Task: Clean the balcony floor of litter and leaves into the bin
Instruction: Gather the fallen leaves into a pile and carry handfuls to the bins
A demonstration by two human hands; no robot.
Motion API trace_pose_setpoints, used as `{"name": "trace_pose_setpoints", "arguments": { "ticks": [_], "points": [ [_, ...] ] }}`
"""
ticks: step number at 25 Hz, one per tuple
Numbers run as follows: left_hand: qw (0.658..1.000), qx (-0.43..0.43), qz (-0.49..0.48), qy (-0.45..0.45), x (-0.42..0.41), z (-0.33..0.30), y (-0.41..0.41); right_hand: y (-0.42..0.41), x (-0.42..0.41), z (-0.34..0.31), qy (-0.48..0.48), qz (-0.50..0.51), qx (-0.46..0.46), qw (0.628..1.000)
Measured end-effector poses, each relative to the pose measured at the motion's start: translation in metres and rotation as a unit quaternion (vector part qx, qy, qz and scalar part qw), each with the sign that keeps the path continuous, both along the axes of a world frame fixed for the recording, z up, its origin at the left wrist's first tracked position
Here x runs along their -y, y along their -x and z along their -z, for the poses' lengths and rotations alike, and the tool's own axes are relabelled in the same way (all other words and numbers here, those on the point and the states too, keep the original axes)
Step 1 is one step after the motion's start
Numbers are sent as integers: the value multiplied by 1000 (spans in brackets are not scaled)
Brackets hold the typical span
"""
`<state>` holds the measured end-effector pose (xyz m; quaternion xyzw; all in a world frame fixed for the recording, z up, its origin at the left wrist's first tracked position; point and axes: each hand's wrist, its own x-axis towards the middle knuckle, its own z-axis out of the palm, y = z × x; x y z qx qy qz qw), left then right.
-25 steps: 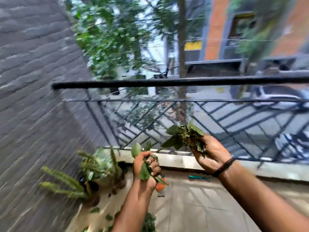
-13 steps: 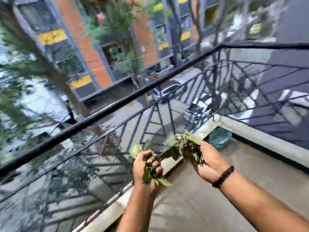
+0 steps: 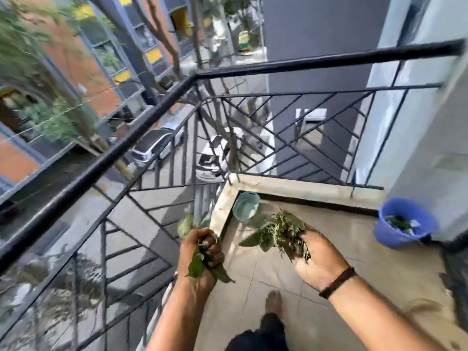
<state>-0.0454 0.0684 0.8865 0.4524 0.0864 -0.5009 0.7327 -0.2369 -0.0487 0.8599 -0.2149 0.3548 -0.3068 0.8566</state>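
Left hand (image 3: 201, 259) grip fisted around green leaves (image 3: 196, 266). Right hand (image 3: 317, 259) grip curled, clutching leaf litter (image 3: 281, 233). Blue bin (image 3: 402, 224) stands well apart on balcony floor (image 3: 342, 224).

no text or labels readable — all blurred.

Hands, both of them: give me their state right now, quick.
Left hand: closed in a fist around a few green leaves.
Right hand: palm up, fingers curled around a clump of leaves and bits.
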Motion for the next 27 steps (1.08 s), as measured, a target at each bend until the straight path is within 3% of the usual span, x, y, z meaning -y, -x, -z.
{"name": "trace_pose_setpoints", "arguments": {
  "ticks": [3, 6, 8, 11, 17, 21, 27],
  "points": [
    [998, -19, 61, 20, 71, 11, -23, -13, 54, -5, 12, 34, -18, 999],
    [989, -37, 144, 17, 144, 18, -29, -25, 110, -23, 6, 94, 31, 995],
    [974, -51, 220, 12, 209, 30, -31, -30, 156, -33, 3, 180, 61, 982],
    [950, -44, 308, -17, 292, 45, -14, -13, 203, -14, -49, 292, 30, 955],
    [878, -43, 473, -62, 442, 73, 87, 69, 271, 37, -134, 491, 31, 860],
    [844, -16, 525, -108, 526, 106, 141, 114, 334, 78, -141, 522, 68, 838],
    [790, -1, 575, -212, 629, 222, 194, 156, 425, 197, -196, 562, 58, 801]
  ]
}}
